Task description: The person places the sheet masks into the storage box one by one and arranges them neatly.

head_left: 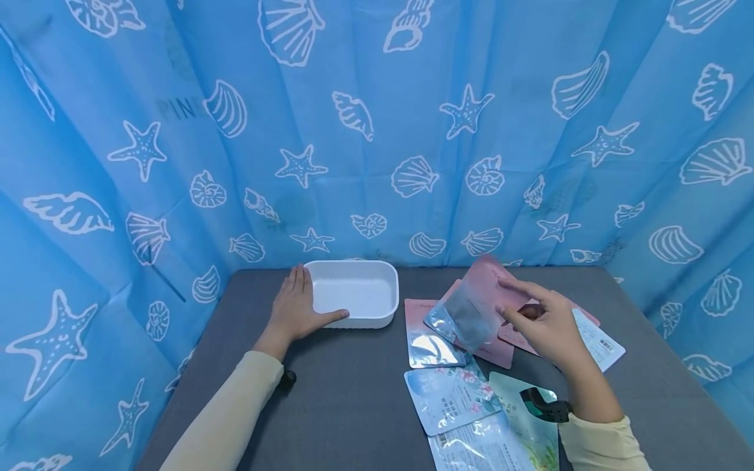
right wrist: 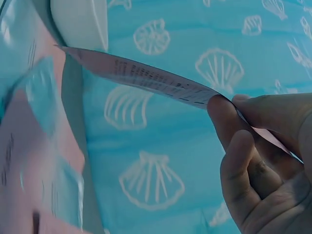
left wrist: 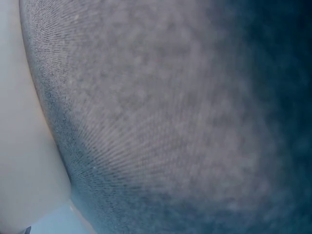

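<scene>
My right hand (head_left: 548, 324) pinches the edge of a pink and silver sheet mask packet (head_left: 480, 304), raised at a tilt above other packets. In the right wrist view, the thumb and fingers (right wrist: 265, 114) grip this thin packet (right wrist: 146, 78), seen nearly edge-on. My left hand (head_left: 297, 307) rests against the left side of a white rectangular tub (head_left: 383, 319), its fingers straight at the back corner and its thumb along the front rim. Nothing shows inside the tub. The left wrist view shows mostly blurred grey tabletop and no fingers.
Pink packets (head_left: 415, 314) lie under the raised one, and a white-backed packet (head_left: 601, 343) lies to the right. Nearer me are blue floral packets (head_left: 448, 399) and a green packet (head_left: 512, 392), overlapping on the grey table (head_left: 347, 405). A blue shell-print curtain (head_left: 365, 163) hangs behind.
</scene>
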The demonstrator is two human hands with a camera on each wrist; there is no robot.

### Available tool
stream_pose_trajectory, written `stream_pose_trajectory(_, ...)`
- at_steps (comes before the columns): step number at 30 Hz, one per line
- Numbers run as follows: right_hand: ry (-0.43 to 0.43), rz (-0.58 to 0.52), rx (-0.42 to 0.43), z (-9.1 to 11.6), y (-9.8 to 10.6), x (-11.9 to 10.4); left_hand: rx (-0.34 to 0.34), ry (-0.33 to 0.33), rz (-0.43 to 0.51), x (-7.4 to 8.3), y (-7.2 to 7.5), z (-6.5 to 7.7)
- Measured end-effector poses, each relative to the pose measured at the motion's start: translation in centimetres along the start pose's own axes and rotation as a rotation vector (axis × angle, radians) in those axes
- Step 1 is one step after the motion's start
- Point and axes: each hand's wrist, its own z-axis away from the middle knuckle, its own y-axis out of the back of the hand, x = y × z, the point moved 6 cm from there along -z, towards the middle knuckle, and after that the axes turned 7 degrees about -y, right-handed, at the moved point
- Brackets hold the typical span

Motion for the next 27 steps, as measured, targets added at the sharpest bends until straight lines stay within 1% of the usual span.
stream_pose_trajectory(5,0.052,-0.067,-0.006,-0.8,-2.0,-0.7,0.007,-0.023,-0.014,0.2,-0.3,-0.3)
stream_pose_trajectory(8,0.065,-0.082,-0.004,-1.3,-3.0,-1.2,0.012,-0.032,-0.017,0.2,-0.4,-0.4)
stream_pose_trajectory(11,0.097,-0.110,-0.009,-2.1,-4.2,-1.9,0.010,-0.029,-0.016,0.1,-0.4,-0.4)
stream_pose_trajectory(15,0.108,-0.159,-0.022,-3.2,-5.6,-2.3,0.007,-0.023,-0.015,0.0,-0.3,-0.3)
stream_pose_trajectory(19,0.056,-0.203,-0.043,-4.2,-7.2,-1.7,0.009,-0.020,-0.016,0.0,-0.2,-0.2)
stream_pose_trajectory(24,-0.058,-0.266,-0.071,-5.1,-9.1,-0.2,0.018,-0.020,-0.011,0.0,0.1,-0.1)
stream_pose_trajectory(27,-0.126,-0.284,-0.069,-5.4,-9.9,0.7,0.015,-0.018,-0.013,-0.1,0.1,0.0)
